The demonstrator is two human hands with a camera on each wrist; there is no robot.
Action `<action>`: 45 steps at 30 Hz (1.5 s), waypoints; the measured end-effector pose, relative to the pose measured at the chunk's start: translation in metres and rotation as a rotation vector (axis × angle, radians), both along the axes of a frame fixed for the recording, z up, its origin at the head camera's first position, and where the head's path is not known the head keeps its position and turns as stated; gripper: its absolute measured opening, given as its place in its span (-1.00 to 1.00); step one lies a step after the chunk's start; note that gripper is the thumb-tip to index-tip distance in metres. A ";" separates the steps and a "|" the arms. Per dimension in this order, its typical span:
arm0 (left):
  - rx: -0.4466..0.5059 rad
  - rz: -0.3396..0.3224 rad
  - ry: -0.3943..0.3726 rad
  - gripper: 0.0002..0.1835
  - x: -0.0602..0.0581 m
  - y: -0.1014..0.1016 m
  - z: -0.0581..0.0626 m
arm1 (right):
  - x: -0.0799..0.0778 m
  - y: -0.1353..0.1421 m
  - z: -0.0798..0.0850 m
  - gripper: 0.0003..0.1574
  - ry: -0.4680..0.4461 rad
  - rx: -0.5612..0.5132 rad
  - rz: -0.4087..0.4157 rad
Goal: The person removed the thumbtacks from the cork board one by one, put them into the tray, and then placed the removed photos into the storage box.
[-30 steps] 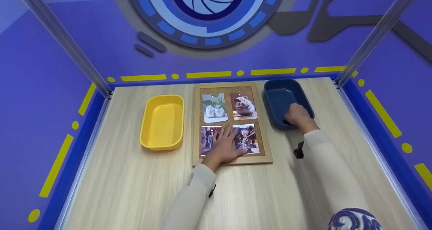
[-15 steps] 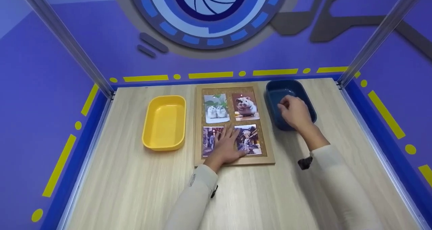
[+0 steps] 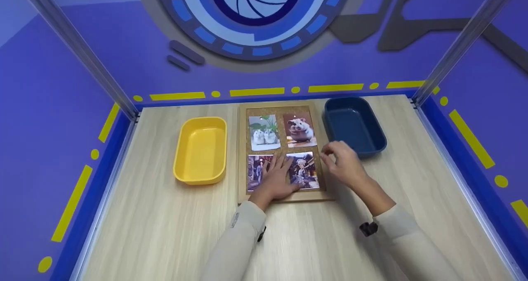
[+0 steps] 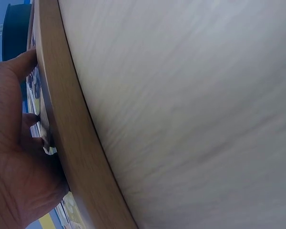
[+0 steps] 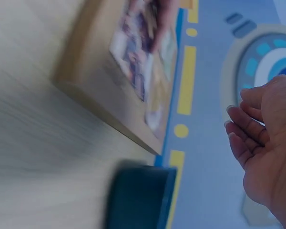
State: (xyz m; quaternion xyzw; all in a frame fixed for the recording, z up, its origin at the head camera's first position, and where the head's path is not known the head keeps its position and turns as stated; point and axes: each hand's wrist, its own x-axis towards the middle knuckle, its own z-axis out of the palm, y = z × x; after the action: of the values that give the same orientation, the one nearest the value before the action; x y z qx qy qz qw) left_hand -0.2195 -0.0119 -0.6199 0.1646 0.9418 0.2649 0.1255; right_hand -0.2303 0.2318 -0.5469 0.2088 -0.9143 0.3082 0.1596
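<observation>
Four fingers and thumb spread, my left hand (image 3: 277, 182) lies across the lower part of a wood-framed cork board (image 3: 284, 197). It rests partly over the lower left photo (image 3: 253, 171) and touches the lower right photo (image 3: 309, 171), which shows a figure in a white headdress. My right hand (image 3: 348, 163) is raised beside the board's right edge, fingers curled, thumb and forefinger tips close together. In the right wrist view, this hand (image 5: 271, 138) hangs above the board; I cannot tell whether something small is between the fingertips.
Two hamster photos, one left (image 3: 264, 132) and one right (image 3: 300, 130), sit on the upper board with small pins at their tops. A dark blue tray (image 3: 354, 124) stands right of the board, a yellow tray (image 3: 201, 151) left of it. Purple panels (image 3: 123, 54) enclose the wooden table (image 3: 165, 231).
My right hand has come up out of the dark blue tray and moved left and toward me, to the board's right edge. My left hand stays on the board.
</observation>
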 end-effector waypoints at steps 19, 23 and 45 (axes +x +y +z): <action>-0.006 0.003 0.012 0.09 -0.001 0.003 0.003 | 0.016 -0.008 -0.063 -0.54 -0.302 0.017 -0.045; 0.008 0.002 0.004 0.09 -0.001 0.004 0.003 | 0.016 -0.010 -0.065 -0.41 -0.360 0.022 -0.028; 0.262 0.092 -0.008 -0.06 -0.005 -0.007 -0.001 | 0.003 -0.015 -0.061 -0.05 -0.613 -0.046 -0.057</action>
State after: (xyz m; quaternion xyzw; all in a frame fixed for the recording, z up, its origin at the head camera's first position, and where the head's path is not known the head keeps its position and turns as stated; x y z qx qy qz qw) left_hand -0.2242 -0.0190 -0.6210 0.1352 0.9052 0.3917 0.0946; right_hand -0.2273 0.2169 -0.6083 0.0767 -0.9182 0.3728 -0.1102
